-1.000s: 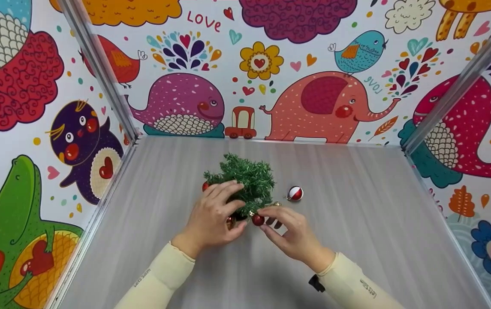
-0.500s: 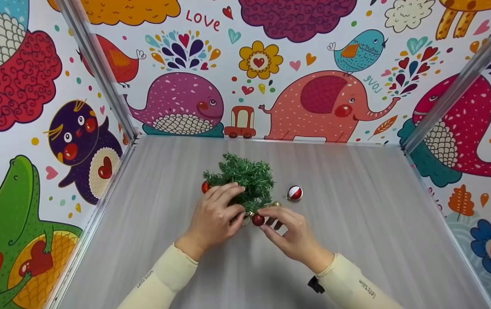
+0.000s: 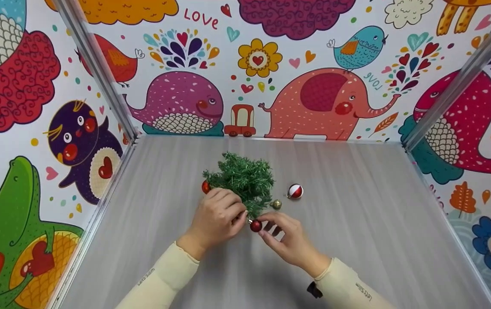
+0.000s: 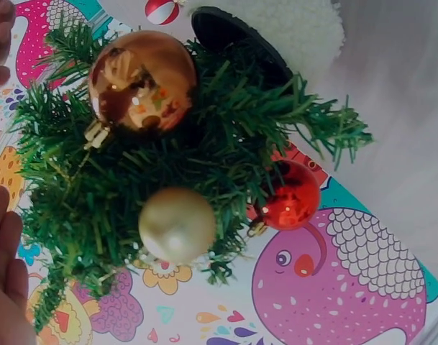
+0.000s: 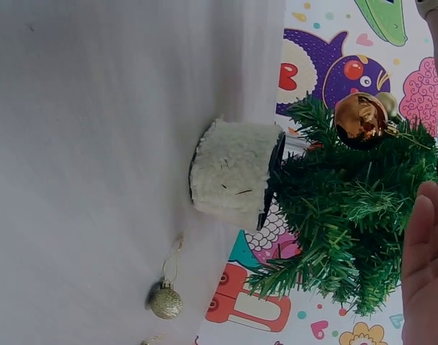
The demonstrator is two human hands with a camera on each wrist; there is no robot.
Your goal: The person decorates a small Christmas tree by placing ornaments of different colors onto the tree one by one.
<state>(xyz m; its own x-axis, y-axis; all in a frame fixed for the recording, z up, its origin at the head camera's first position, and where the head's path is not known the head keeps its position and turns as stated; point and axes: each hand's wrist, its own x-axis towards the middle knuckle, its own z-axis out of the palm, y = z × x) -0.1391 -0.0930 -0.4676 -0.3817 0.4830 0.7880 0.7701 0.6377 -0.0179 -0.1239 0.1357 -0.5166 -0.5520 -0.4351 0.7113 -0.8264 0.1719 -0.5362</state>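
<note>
In the head view a small artificial Christmas tree point(image 3: 245, 178) stands mid-table, its fluffy white pot point(image 5: 233, 172) showing in the right wrist view. My right hand point(image 3: 290, 238) pinches a dark red bauble point(image 3: 256, 225) by its side with thumb and fingers, in front of the tree's lower branches. Close against the bauble's gold cap, my left hand point(image 3: 217, 216) has thumb and index finger together at its hanging loop, largely hidden by the fingers. A copper bauble point(image 4: 143, 79), a pale gold bauble point(image 4: 178, 226) and a bright red bauble point(image 4: 290, 198) hang among the branches.
To the tree's right on the grey table point(image 3: 356, 223) lie a red-and-white bauble point(image 3: 295, 191) and a glittery gold bauble point(image 3: 276, 204). Cartoon-printed walls point(image 3: 314, 103) rise at the back and both sides, joined by metal corner posts point(image 3: 99, 73).
The left thumb has drawn in to meet the index finger by the bauble's cap. My right hand and the dark red bauble have shifted slightly toward me, uncovering the glittery gold bauble.
</note>
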